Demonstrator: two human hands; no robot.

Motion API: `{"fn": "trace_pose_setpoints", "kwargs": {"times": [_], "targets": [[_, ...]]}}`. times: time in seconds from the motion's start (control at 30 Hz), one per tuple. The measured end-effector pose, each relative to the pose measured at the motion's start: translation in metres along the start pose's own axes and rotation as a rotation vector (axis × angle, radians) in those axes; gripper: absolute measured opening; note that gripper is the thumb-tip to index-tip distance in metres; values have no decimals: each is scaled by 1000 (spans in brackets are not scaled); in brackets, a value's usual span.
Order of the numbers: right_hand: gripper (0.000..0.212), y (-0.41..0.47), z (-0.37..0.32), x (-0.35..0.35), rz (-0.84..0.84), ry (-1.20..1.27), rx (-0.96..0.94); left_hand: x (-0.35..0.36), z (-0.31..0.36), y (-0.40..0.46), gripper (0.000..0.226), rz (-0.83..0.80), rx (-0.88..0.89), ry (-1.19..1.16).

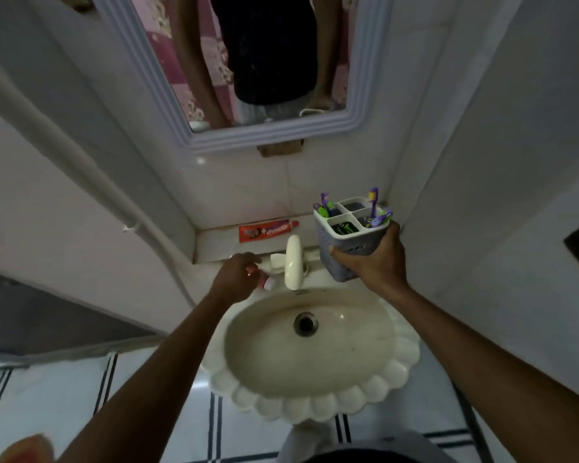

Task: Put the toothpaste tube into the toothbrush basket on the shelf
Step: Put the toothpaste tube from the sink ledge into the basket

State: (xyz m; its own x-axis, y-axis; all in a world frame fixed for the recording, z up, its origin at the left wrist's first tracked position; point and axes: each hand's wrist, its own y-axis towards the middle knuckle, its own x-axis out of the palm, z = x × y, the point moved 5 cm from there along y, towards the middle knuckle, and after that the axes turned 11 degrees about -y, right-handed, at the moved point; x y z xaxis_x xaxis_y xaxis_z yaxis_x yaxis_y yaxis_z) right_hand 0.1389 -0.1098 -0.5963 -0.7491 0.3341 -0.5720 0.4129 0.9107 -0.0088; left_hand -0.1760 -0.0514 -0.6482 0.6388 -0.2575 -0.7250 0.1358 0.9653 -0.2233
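The grey perforated plastic toothbrush basket looks matt, its walls pierced with rows of small holes and its white divided rim smooth. The purple and green plastic toothbrushes in it have a slight shine. The red toothpaste tube has a glossy printed skin and a smooth white cap. The pale stone-like shelf is smooth with a dull sheen, grimy along its edges. The cream scalloped ceramic sink is glazed and glossy, stained in the bowl, with a dark metal drain ring. The cream plastic tap is smooth and shiny. The white wall tiles gleam; the white moulded mirror frame looks semi-matt.
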Motion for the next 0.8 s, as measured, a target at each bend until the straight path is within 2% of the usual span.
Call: {"fn": "trace_pose_setpoints", "kwargs": {"times": [0.13, 0.23, 0.33, 0.4, 0.47, 0.57, 0.63, 0.7, 0.8], "targets": [[110, -2, 26, 31, -19, 11, 49, 22, -21, 23, 47, -125, 92, 320], [117, -4, 39, 47, -20, 52, 86, 30, -30, 33, 44, -146, 152, 523], [115, 1, 48, 59, -21, 53, 82, 29, -32, 37, 42, -117, 248, 623], [117, 5, 52, 66, -27, 44, 63, 21, -35, 36, 41, -102, 251, 618], [121, 7, 56, 71, -35, 38, 31, 8, -43, 30, 36, -56, 203, 474], [123, 4, 64, 76, -74, 39, -1, -20, -40, 6, 29, 38, 60, -72], [124, -3, 73, 77, -101, 47, 19, -35, -20, -11, 34, 65, -82, -403], [127, -12, 79, 74, -111, 45, 48, -43, 5, -21, 46, 64, -172, -573], [128, -19, 81, 67, -142, 82, 63, -50, 52, -28, 56, 43, -155, -625]]}}
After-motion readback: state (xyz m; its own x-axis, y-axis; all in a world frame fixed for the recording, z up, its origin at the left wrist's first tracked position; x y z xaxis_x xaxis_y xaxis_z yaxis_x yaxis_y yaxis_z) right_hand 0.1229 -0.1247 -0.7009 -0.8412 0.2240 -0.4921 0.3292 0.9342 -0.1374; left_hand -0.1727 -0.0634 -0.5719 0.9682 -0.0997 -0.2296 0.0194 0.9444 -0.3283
